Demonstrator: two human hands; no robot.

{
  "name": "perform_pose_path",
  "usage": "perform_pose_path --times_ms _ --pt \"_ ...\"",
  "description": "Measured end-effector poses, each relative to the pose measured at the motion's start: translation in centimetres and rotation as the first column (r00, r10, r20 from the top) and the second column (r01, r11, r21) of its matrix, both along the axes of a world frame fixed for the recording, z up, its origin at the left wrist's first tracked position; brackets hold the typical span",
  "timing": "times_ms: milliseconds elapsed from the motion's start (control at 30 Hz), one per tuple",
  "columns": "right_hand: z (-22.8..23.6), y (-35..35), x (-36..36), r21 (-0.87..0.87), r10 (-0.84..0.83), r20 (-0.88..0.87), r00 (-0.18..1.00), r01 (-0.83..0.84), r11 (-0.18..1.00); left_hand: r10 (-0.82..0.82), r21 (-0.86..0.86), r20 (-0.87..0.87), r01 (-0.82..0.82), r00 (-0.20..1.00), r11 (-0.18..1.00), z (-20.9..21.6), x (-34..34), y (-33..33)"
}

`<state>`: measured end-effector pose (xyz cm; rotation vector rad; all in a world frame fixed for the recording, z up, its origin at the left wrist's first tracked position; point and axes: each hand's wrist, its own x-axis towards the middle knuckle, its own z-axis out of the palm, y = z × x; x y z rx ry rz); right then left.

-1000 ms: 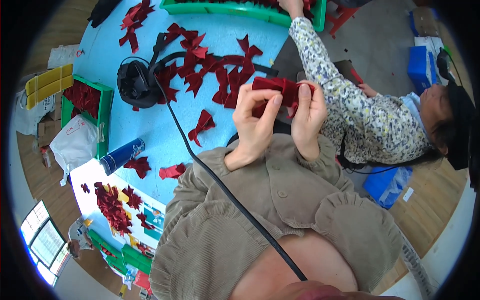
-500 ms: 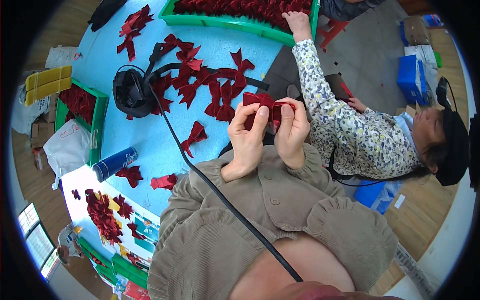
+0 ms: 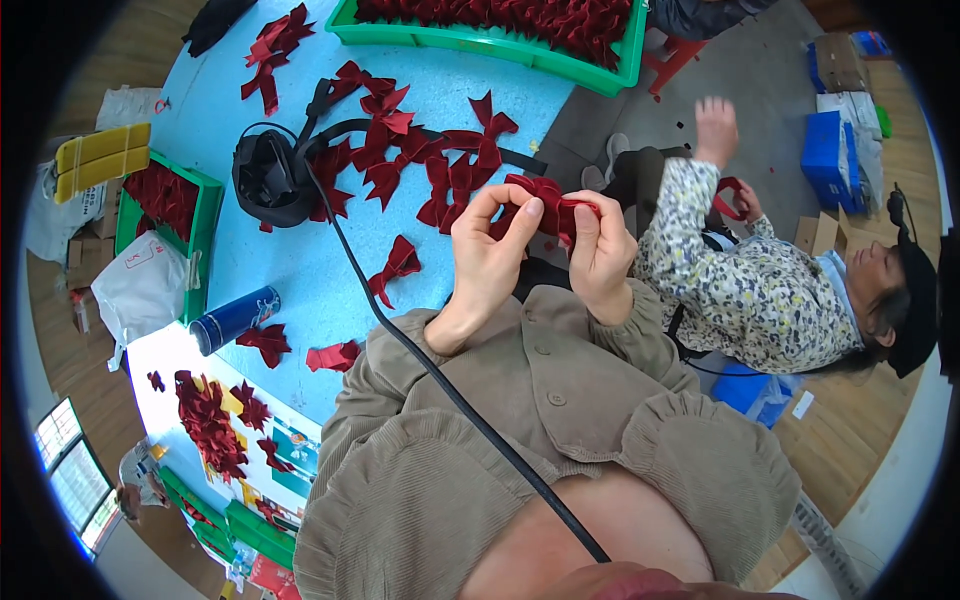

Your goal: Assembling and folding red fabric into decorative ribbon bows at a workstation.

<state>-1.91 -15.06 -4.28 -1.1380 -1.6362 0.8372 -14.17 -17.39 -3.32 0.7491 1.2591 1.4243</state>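
A dark red velvet bow (image 3: pixel 543 192) is held up in front of my chest, between both hands. My left hand (image 3: pixel 492 250) pinches its left side with thumb and forefinger. On its right end, the thumb and fingers of my right hand (image 3: pixel 603 255) are closed. My fingers hide part of the bow's loops. Beyond it, several similar red bows (image 3: pixel 440 185) lie in a loose cluster on the blue tabletop (image 3: pixel 330 255). A single bow (image 3: pixel 398 268) lies apart, left of my left hand.
A green crate (image 3: pixel 480 42) full of bows stands at the far edge; another crate (image 3: pixel 205 225) is at the left. A black case (image 3: pixel 270 180) with a strap and a blue can (image 3: pixel 235 320) are on the table. At right sits a co-worker (image 3: pixel 740 270) holding a red ribbon loop.
The co-worker's hand has left the far crate and is now raised at the right. My right hand has shifted slightly right, and the bow stays between my hands.
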Motion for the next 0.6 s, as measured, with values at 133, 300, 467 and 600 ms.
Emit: perform_pose_path --times_ms 133,300,467,600 --pt "0.6 -0.4 -0.3 -0.251 -0.041 -0.2 0.979 -0.011 0.968 -0.015 -0.024 -0.01 0.014 1.0 1.0 0.0 0.3 -0.1" --pt "0.2 0.1 -0.6 -0.29 -0.025 -0.322 0.946 -0.073 0.954 0.038 -0.038 0.075 -0.036 0.996 0.999 -0.3 0.7 0.0" --pt "1.0 0.6 -0.7 -0.442 -0.092 -0.567 0.819 -0.208 0.872 0.045 0.048 0.273 -0.06 0.961 0.997 -0.2 1.0 -0.2" --pt "1.0 1.1 -0.1 -0.508 -0.091 -0.646 0.758 -0.338 0.792 0.101 0.108 0.251 -0.132 0.963 0.985 -0.1 2.1 -0.7"
